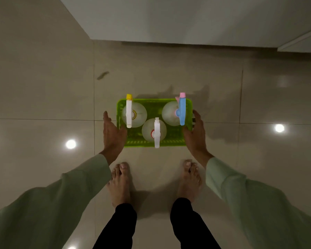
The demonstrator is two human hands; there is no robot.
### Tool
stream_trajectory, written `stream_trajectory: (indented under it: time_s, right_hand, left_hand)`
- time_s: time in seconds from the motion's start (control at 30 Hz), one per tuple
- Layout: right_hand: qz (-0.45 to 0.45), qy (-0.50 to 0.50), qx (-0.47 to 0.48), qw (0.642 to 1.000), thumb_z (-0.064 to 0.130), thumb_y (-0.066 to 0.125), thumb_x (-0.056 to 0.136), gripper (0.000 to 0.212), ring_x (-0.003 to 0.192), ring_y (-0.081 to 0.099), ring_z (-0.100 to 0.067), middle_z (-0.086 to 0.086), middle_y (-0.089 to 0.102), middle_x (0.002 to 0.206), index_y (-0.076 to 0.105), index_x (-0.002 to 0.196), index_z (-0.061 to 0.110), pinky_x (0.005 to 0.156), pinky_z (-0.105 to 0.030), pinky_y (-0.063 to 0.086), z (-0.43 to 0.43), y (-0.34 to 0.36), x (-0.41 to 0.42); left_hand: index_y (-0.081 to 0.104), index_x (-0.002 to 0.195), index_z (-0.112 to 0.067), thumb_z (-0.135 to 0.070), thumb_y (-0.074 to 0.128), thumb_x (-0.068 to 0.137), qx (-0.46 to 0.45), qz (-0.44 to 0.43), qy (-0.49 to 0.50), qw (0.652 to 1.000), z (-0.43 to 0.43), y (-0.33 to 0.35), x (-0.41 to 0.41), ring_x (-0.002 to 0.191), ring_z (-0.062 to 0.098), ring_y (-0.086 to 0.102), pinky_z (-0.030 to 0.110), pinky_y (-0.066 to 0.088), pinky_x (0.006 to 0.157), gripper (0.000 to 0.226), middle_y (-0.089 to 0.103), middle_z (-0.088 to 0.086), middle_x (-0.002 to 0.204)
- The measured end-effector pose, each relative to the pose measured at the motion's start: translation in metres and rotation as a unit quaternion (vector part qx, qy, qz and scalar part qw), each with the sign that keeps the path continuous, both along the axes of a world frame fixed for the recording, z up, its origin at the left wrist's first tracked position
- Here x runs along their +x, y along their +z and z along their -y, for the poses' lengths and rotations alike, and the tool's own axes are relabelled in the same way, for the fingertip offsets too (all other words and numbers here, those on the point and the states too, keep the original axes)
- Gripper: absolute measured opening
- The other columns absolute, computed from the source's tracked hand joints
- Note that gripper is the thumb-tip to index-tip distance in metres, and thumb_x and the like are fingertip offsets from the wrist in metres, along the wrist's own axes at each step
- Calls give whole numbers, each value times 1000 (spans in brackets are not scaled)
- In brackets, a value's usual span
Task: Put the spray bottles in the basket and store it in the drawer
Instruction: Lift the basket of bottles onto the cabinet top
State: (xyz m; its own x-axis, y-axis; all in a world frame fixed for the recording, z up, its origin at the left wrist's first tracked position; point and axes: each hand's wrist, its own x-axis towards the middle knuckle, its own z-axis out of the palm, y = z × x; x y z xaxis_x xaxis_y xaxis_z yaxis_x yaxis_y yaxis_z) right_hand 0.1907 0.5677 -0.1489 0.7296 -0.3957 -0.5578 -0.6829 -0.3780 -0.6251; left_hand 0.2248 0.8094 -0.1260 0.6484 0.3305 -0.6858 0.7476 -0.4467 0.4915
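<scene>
A green basket is seen at frame centre on the tiled floor, three spray bottles standing upright within. The left hand and right hand are placed at its short sides, each grip spread open; contact cannot be told.

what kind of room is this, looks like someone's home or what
Probably a home, though which room is unclear. The glossy tiled floor mirrors ceiling lights, white cabinet fronts run along the far edge, and the person stands barefoot over a green basket of spray bottles.
</scene>
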Motion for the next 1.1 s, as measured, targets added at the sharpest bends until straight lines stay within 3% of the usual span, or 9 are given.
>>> stream_trajectory:
  time_s: [0.13, 0.23, 0.33, 0.47, 0.6, 0.73, 0.9, 1.0, 1.1]
  right_hand:
    - [28, -9, 7, 1000, 2, 52, 87, 56, 112, 62, -26, -4, 66, 126, 51, 140, 20, 90, -33, 49, -3, -23, -1]
    - [51, -11, -14, 999, -7, 46, 85, 56, 105, 63, -26, -8, 68, 121, 54, 137, 13, 83, -27, 45, -4, -32, -2]
    - [61, -25, -16, 998, -11, 43, 87, 54, 109, 62, -26, -10, 67, 123, 55, 136, 8, 88, -28, 46, -6, -25, -1]
    - [66, -40, 4, 997, -13, 43, 86, 56, 105, 62, -23, -5, 68, 118, 56, 136, 11, 84, -26, 46, -5, 7, 6]
    - [85, -32, 31, 995, -10, 45, 90, 51, 97, 62, -16, -2, 69, 112, 58, 133, 15, 75, -17, 45, 5, 66, 16]
    - [103, -16, 43, 994, -11, 42, 90, 54, 93, 62, 0, 8, 68, 108, 58, 131, 19, 76, -17, 46, 22, 155, 34]
    - [150, 5, 32, 988, -16, 43, 90, 54, 78, 60, 1, 8, 68, 96, 60, 127, 20, 65, -9, 44, 42, 250, 54]
    - [173, 14, 26, 984, -16, 42, 88, 60, 61, 51, -4, 8, 63, 79, 59, 117, 34, 55, -15, 39, 58, 310, 76]
    - [171, 20, 33, 985, -12, 43, 88, 58, 57, 46, -6, 10, 57, 72, 60, 114, 37, 57, -24, 38, 71, 357, 101]
  left_hand:
    - [18, 153, -20, -11, 55, 89, -4, -14, -40, 999, -2, -27, 3, 120, 41, 53, 55, 50, 93, 74, 53, 18, 138]
    - [38, 143, -13, 0, 52, 85, 40, 49, -76, 995, -2, -32, 2, 97, 35, 59, 40, 48, 74, 61, 64, 16, 116]
    - [49, 123, -4, 8, 49, 83, 41, 75, -101, 991, -1, -26, 2, 85, 34, 56, 34, 39, 63, 43, 60, 10, 94]
    - [50, 118, -4, 9, 47, 82, 61, 83, -100, 990, 0, 3, 8, 76, 27, 49, 28, 31, 51, 38, 55, 3, 86]
    - [52, 110, -5, 9, 48, 82, 55, 113, -114, 986, 2, 62, 22, 68, 23, 50, 24, 32, 50, 31, 55, -2, 77]
    - [55, 110, -9, 8, 50, 84, 45, 154, -118, 980, 7, 151, 40, 64, 2, 52, 20, 37, 50, 31, 54, -15, 74]
    - [57, 115, -11, 9, 50, 83, 33, 161, -129, 978, 17, 244, 57, 67, 18, 61, 32, 46, 53, 38, 63, -2, 79]
    - [58, 107, -16, 9, 50, 83, 26, 187, -131, 973, 24, 306, 72, 65, 23, 62, 28, 43, 52, 35, 62, -5, 72]
    - [58, 97, -20, 8, 51, 83, 31, 197, -124, 972, 31, 355, 92, 64, 24, 62, 30, 43, 52, 32, 62, -5, 69]
